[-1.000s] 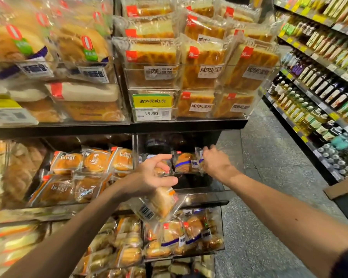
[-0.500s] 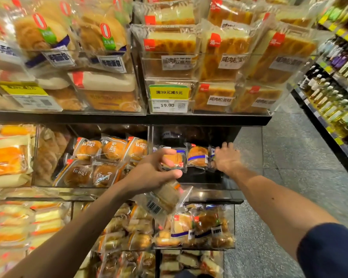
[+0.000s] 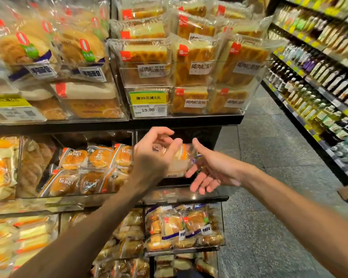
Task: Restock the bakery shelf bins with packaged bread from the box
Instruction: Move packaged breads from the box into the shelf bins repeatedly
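Below the yellow-and-white 19.90 price tag (image 3: pixel 149 105), under the black shelf edge (image 3: pixel 185 120), a dark clear-walled bin (image 3: pixel 179 195) opens behind both hands. Right of the tag, the grey stone aisle floor (image 3: pixel 269 177) gives room. The left hand (image 3: pixel 152 157) grips a clear-wrapped pale bread packet (image 3: pixel 179 159) with orange print, blurred, at the bin's mouth. The right hand (image 3: pixel 211 169) lies straight-fingered, palm up, just beside it.

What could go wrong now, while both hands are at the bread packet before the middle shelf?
1. The left hand seems to grip the bread packet only by its smooth clear wrapper, and the right hand is open beside it, so the packet might slip and fall to the floor.
2. A tighter grip could crush the soft bread.
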Tool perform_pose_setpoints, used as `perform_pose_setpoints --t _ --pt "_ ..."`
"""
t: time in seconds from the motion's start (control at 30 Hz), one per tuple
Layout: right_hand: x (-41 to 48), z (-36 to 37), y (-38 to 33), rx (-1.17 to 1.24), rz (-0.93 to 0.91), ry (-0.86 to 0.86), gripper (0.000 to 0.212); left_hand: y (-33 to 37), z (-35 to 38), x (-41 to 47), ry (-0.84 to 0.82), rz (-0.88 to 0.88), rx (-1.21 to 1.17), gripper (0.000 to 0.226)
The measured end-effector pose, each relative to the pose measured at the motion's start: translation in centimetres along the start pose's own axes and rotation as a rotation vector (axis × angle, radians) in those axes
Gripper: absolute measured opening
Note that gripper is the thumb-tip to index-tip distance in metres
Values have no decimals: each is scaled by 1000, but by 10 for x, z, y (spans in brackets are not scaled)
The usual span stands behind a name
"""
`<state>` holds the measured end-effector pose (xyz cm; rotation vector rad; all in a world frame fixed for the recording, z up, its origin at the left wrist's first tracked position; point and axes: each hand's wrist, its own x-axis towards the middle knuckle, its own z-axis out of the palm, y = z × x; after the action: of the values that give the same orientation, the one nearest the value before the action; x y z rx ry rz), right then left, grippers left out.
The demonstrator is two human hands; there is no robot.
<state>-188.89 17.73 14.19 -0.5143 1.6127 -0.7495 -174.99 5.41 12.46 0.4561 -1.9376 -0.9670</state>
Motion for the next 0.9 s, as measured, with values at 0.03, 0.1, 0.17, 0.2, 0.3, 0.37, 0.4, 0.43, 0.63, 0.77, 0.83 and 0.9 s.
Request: perform_pose_setpoints --t 0.03,0.1,0.17,0.2,0.3,0.37,0.4,0.43,0.63,0.77,0.83,0.9 --pt "-4 -1 1 120 5 -76 97 3 2 -4 -34 191 87 22" --pt "-9 -1 2 323 -40 -127 79 4 2 -13 -154 445 129 30" --pt "-13 2 4 418 -128 -59 40 3 -2 -20 -282 515 23 35" --pt "-14 2 6 451 -164 -10 26 2 -6 -23 -309 501 -19 40" --pt "-9 -3 16 522 -203 56 34 -6 -17 -34 -224 260 41 53" --pt "-7 -7 21 505 -204 74 44 -7 -23 -34 -150 -16 145 55" --pt "-5 -9 23 489 -211 85 47 -5 -26 -32 -148 -159 148 55" --pt "-3 -9 24 476 -221 88 50 -4 -28 -30 -170 -293 115 57" --pt "11 -5 21 421 -252 53 54 -9 -26 -27 -359 -574 -23 70" --pt "17 3 12 339 -306 62 45 -7 -26 -21 -295 -537 -6 74" --pt "19 9 8 282 -349 53 44 -6 -39 -18 -319 -511 44 79" --pt "21 19 0 209 -383 20 44 -7 -60 -16 -374 -544 66 80"
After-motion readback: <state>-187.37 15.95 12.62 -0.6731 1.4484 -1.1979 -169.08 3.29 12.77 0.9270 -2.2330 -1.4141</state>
